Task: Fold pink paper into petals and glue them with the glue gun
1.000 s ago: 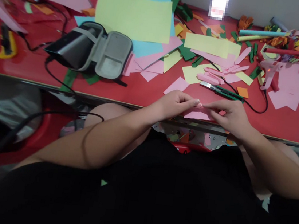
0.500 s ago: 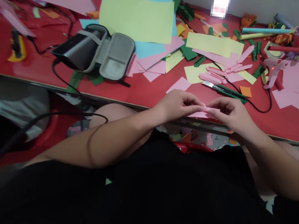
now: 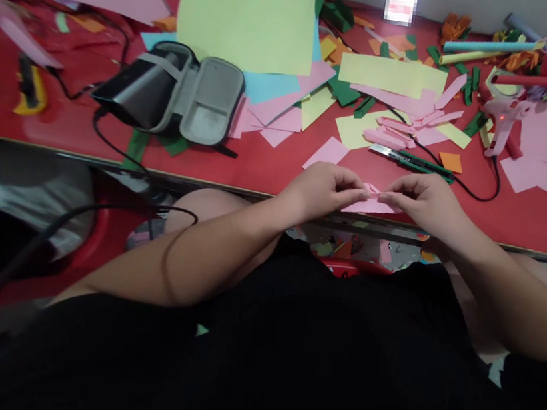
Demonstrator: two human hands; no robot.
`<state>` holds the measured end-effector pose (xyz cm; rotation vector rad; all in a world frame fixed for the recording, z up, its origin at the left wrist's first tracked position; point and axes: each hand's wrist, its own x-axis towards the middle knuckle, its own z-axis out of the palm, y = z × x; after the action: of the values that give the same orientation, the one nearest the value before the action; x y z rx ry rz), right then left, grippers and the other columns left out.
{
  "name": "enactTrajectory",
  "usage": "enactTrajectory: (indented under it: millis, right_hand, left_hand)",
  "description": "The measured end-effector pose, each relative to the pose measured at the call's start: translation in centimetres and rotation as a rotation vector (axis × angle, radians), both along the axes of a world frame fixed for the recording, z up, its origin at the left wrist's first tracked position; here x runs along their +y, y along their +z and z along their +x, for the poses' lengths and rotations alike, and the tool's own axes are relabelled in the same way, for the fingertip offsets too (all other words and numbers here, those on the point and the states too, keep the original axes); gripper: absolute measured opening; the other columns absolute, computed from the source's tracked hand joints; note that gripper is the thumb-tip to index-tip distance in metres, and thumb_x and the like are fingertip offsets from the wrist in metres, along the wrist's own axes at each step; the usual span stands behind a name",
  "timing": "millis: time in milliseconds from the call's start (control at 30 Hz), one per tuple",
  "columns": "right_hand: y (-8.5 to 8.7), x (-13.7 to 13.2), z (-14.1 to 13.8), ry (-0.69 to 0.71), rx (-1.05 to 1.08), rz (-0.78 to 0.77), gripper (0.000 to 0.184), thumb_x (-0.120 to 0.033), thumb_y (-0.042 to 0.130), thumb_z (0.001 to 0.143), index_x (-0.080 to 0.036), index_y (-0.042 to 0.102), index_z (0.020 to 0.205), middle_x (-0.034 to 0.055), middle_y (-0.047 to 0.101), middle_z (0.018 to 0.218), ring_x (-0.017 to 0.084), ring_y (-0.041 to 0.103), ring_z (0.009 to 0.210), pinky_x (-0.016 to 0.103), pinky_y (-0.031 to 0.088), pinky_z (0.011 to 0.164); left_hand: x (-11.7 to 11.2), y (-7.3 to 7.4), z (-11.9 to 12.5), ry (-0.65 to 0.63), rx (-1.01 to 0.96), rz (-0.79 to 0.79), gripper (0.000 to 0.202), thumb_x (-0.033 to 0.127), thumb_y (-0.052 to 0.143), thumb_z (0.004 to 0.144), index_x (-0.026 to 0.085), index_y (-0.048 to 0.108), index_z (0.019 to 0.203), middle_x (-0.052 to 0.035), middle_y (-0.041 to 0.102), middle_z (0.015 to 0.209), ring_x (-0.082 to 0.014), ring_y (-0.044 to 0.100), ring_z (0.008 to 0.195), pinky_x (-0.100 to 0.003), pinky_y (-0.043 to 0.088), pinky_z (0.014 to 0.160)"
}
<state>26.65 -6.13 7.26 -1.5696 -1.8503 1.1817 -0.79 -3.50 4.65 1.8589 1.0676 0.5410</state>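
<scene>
One pink paper [image 3: 372,206] sits at the near edge of the red surface [image 3: 529,215], the left hand [image 3: 323,188] at its nine o'clock and the right hand [image 3: 430,199] at its three. From where I stand, its long axis runs roughly from one to the other, neither nearer. Each has thumb and fingertips nearly together, pinching the paper. At one o'clock lies a green cutter [image 3: 413,161]; at two, a glue gun [image 3: 505,120].

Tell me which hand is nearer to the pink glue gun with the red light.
The right hand: it is left of the glue gun and nearer the person. The left hand is farther left, and both pinch pink paper.
</scene>
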Motion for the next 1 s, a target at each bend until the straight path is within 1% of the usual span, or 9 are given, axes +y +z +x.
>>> enactTrajectory:
  millis: [100,200,367,467,600,667,800,933,1000]
  right_hand:
    - [-0.1,0.2,0.3,0.012,0.005,0.010,0.031,-0.056,0.095,0.099,-0.027,0.091,0.086,0.0047,0.081,0.078,0.022,0.069,0.073,0.041,0.053,0.069]
    - [0.0,0.5,0.7,0.021,0.006,0.022,0.034,-0.059,0.093,0.100,-0.028,0.092,0.086,0.0047,0.080,0.076,0.023,0.070,0.072,0.043,0.055,0.071]
    - [0.5,0.5,0.8,0.041,-0.018,0.038,0.045,-0.069,0.093,0.100,-0.028,0.090,0.083,0.0055,0.079,0.074,0.024,0.070,0.073,0.044,0.056,0.072]
    - [0.5,0.2,0.5,0.049,-0.020,0.027,0.048,-0.070,0.092,0.101,-0.027,0.088,0.082,0.0066,0.079,0.077,0.023,0.069,0.074,0.044,0.055,0.072]
    - [0.2,-0.4,-0.3,0.064,-0.030,0.035,0.046,-0.067,0.089,0.104,-0.025,0.086,0.084,0.0063,0.079,0.077,0.022,0.066,0.071,0.041,0.050,0.069]
    - [0.2,-0.8,-0.6,0.072,-0.039,0.071,0.045,-0.066,0.087,0.105,-0.025,0.086,0.086,0.0066,0.081,0.079,0.022,0.067,0.073,0.041,0.049,0.070]
    - [0.3,-1.3,-1.2,0.078,-0.013,0.124,0.042,-0.064,0.087,0.102,-0.024,0.089,0.089,0.0073,0.083,0.081,0.022,0.068,0.074,0.040,0.051,0.071]
    - [0.4,-1.3,-1.3,0.084,-0.001,0.122,0.042,-0.065,0.087,0.102,-0.025,0.091,0.092,0.0072,0.085,0.084,0.022,0.069,0.076,0.039,0.051,0.071]
    - [0.4,-1.1,-1.1,0.086,-0.024,0.133,0.037,-0.059,0.085,0.105,-0.025,0.089,0.090,0.0064,0.085,0.083,0.022,0.070,0.075,0.039,0.051,0.071]
  left_hand:
    - [0.3,0.1,-0.3,-0.017,0.002,-0.055,0.029,0.050,0.081,0.106,0.025,0.094,0.097,-0.0038,0.085,0.083,-0.0177,0.069,0.074,-0.035,0.050,0.072]
    - [0.7,0.2,-0.6,-0.007,0.038,-0.070,0.028,0.049,0.083,0.105,0.025,0.094,0.097,-0.0051,0.086,0.084,-0.0192,0.072,0.077,-0.036,0.051,0.073]
    - [0.6,0.6,-0.9,0.006,0.088,0.030,0.031,0.049,0.082,0.105,0.025,0.090,0.088,-0.0042,0.087,0.084,-0.0185,0.073,0.077,-0.034,0.048,0.071]
    - [0.1,0.8,-0.8,0.001,0.081,0.055,0.028,0.046,0.081,0.106,0.025,0.090,0.090,-0.0041,0.088,0.085,-0.0172,0.073,0.077,-0.033,0.049,0.072]
    - [-0.6,0.4,-0.1,-0.018,-0.009,0.029,0.026,0.047,0.081,0.107,0.025,0.094,0.102,-0.0058,0.093,0.098,-0.0188,0.078,0.086,-0.032,0.055,0.078]
    - [-0.6,0.1,0.2,-0.028,-0.002,0.051,0.026,0.046,0.081,0.107,0.026,0.094,0.100,-0.0052,0.093,0.096,-0.0193,0.079,0.087,-0.032,0.054,0.078]
    - [-0.5,-0.3,0.3,-0.025,0.064,0.139,0.028,0.048,0.082,0.109,0.026,0.092,0.094,-0.0045,0.091,0.091,-0.0182,0.076,0.083,-0.032,0.048,0.074]
    - [-0.7,-0.4,0.4,-0.049,0.055,0.173,0.033,0.054,0.079,0.112,0.028,0.093,0.095,-0.0041,0.091,0.092,-0.0179,0.075,0.083,-0.032,0.047,0.075]
    - [-0.8,-0.4,0.5,-0.043,0.032,0.164,0.031,0.053,0.079,0.112,0.029,0.094,0.100,-0.0043,0.092,0.095,-0.0180,0.076,0.084,-0.032,0.049,0.077]
